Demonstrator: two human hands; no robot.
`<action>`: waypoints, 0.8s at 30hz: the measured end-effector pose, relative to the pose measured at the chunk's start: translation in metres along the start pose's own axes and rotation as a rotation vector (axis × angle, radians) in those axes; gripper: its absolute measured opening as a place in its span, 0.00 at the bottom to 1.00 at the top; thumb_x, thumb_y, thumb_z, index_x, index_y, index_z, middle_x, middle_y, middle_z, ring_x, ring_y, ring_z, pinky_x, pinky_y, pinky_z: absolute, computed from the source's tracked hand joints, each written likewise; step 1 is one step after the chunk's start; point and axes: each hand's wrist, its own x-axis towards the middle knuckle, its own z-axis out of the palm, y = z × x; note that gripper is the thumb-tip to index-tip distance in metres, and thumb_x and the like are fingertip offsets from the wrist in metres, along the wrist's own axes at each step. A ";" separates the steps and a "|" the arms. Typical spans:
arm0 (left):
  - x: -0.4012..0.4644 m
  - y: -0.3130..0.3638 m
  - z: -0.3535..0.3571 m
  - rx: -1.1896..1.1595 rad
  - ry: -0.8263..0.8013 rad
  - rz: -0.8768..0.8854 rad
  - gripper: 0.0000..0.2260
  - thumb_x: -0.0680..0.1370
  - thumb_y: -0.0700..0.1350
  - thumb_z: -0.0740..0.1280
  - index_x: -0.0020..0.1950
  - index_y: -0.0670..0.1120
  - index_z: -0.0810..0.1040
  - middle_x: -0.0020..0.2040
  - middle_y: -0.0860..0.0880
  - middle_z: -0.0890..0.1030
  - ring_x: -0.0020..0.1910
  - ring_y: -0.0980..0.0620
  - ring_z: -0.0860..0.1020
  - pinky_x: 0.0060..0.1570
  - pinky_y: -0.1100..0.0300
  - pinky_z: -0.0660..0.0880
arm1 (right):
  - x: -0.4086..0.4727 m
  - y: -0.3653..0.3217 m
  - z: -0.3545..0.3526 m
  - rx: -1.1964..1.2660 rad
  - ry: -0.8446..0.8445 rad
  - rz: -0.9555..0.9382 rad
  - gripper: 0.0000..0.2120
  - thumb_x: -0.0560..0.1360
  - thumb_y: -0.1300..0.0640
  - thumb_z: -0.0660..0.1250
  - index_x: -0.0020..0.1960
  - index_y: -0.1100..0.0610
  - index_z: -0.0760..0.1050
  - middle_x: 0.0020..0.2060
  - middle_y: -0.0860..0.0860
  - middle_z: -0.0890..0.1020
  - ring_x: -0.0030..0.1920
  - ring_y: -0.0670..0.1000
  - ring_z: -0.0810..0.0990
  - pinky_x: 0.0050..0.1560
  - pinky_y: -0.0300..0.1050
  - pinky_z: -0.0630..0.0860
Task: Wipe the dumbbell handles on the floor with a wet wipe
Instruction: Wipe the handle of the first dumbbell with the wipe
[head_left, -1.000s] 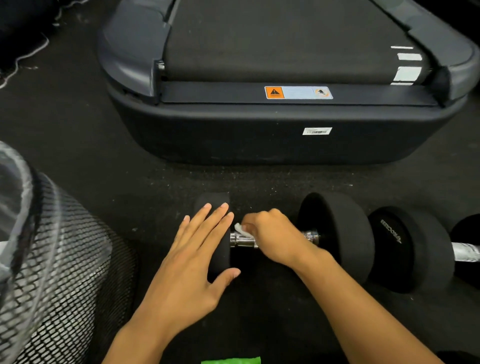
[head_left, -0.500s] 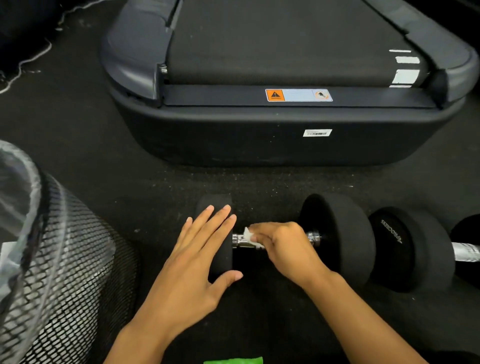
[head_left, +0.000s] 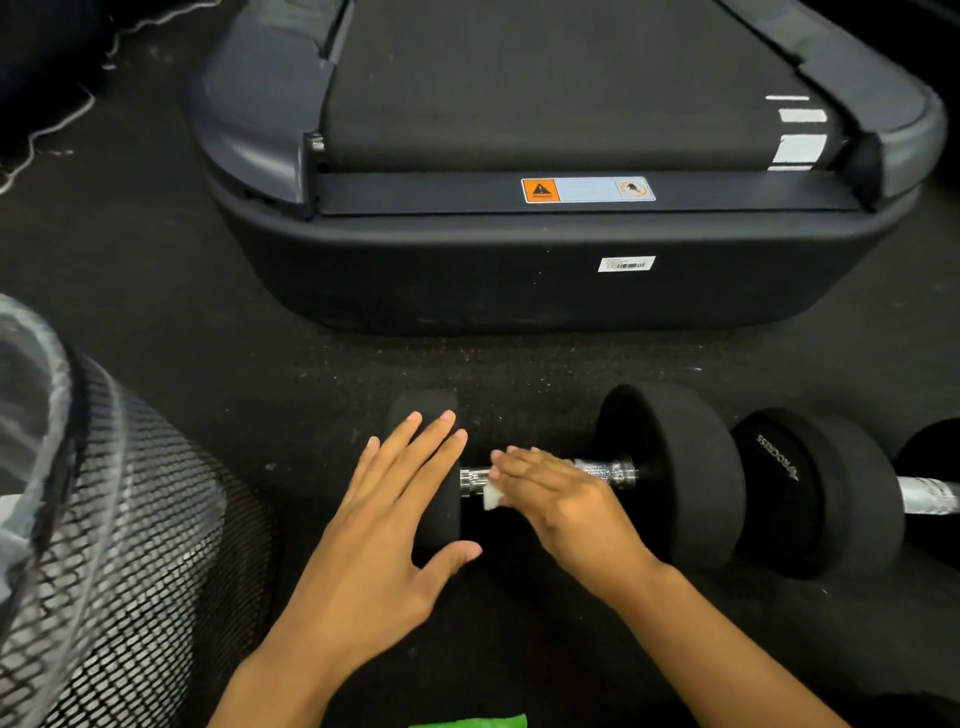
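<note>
Wiping chrome knurled dumbbell handle (head_left: 605, 472), frame centre | right hand (head_left: 558, 506) flat, pressing white wet wipe (head_left: 492, 498) | left hand (head_left: 387, 519) spread flat, steadying black round weight (head_left: 423, 415) against rolling.

head cam, looks down, close.

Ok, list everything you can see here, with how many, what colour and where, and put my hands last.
treadmill: one, dark grey and black, on the floor at the top, orange warning label on its end.
near dumbbell: one, black ends, chrome handle, on the floor in the middle.
second dumbbell: one, black, silver handle, right of the first, partly out of frame.
wet wipe: one, white, on the near dumbbell's handle under the right hand.
mesh bin: one, black with clear liner, lower left.
green item: one, bottom edge, mostly cut off.
left hand: flat on the near dumbbell's left end.
right hand: fingers straight, pressing the wipe on the handle.
</note>
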 end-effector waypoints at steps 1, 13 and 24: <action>0.000 0.000 0.000 0.003 0.005 0.003 0.38 0.70 0.56 0.70 0.75 0.54 0.54 0.76 0.59 0.52 0.75 0.58 0.47 0.71 0.55 0.43 | 0.004 -0.002 -0.001 -0.006 0.024 0.027 0.15 0.73 0.57 0.61 0.55 0.59 0.81 0.54 0.53 0.82 0.56 0.51 0.80 0.58 0.48 0.75; 0.002 -0.001 0.001 0.007 0.006 0.002 0.39 0.70 0.55 0.71 0.75 0.54 0.54 0.76 0.59 0.53 0.75 0.58 0.47 0.72 0.57 0.41 | 0.022 -0.014 -0.003 0.125 -0.004 0.203 0.11 0.73 0.59 0.63 0.51 0.60 0.81 0.49 0.55 0.84 0.51 0.54 0.82 0.58 0.51 0.75; 0.002 -0.002 0.001 -0.013 0.016 -0.004 0.39 0.69 0.54 0.72 0.75 0.54 0.55 0.76 0.60 0.53 0.75 0.58 0.48 0.71 0.54 0.43 | 0.019 -0.016 -0.001 0.072 0.005 0.141 0.11 0.72 0.61 0.63 0.50 0.61 0.82 0.48 0.55 0.84 0.50 0.54 0.82 0.56 0.50 0.76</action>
